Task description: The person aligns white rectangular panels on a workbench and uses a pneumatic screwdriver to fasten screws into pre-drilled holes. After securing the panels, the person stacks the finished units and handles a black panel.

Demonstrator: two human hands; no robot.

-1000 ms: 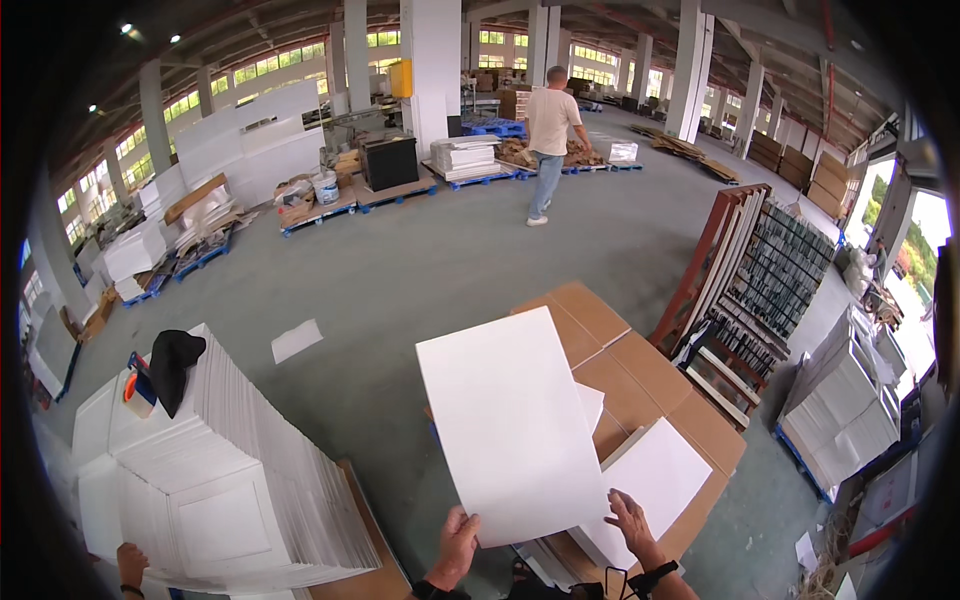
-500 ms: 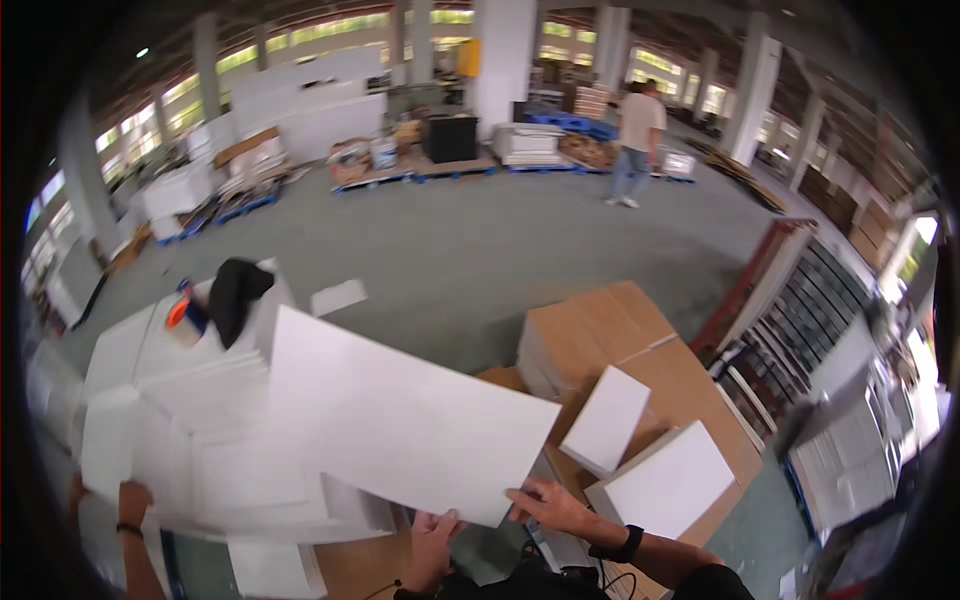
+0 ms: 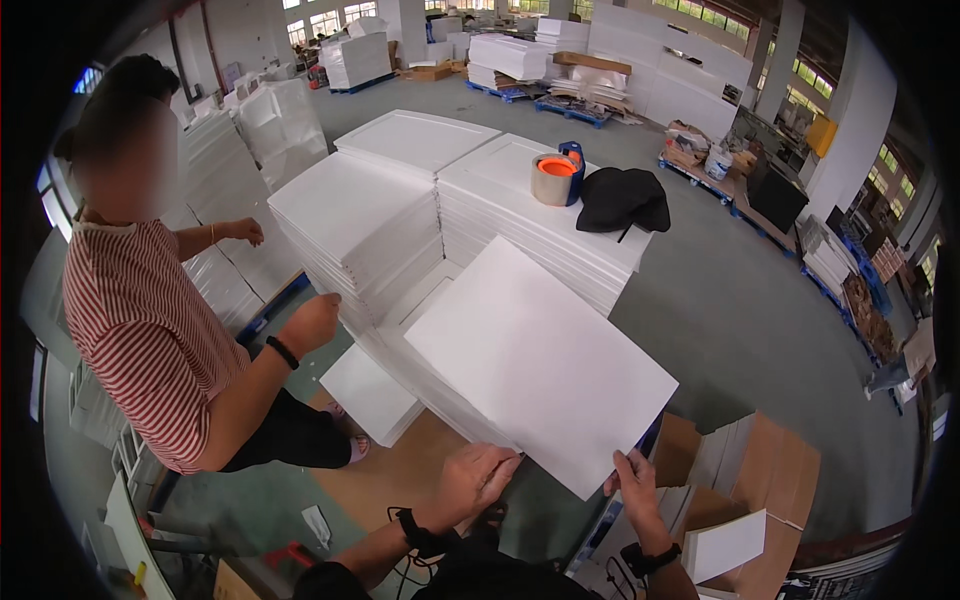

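Note:
A plain white panel [image 3: 545, 365] extends away from me, tilted over the stacked panels. My right hand [image 3: 637, 485] is closed on its near right edge, thumb on top. My left hand [image 3: 470, 483] is closed, pinching the near corner of a white panel edge just below and left of it; whether this is a second sheet under the first, I cannot tell. To the left, a co-worker's hand [image 3: 312, 320] grips the other end of that lower edge. The co-worker's other hand [image 3: 240, 232] hangs free beside the stacks.
Tall stacks of white panels [image 3: 380, 215] stand ahead, bearing a tape roll [image 3: 553, 182] and a black cap [image 3: 622, 200]. A co-worker in a striped shirt [image 3: 150, 330] stands left. Cartons [image 3: 770, 470] with a small white panel [image 3: 727, 545] lie right. Cables [image 3: 410, 565] hang near my legs.
My view has swung left, bringing the co-worker fully into sight. The white panel now points further over the stacks, and my left hand has moved away from my right along the edges.

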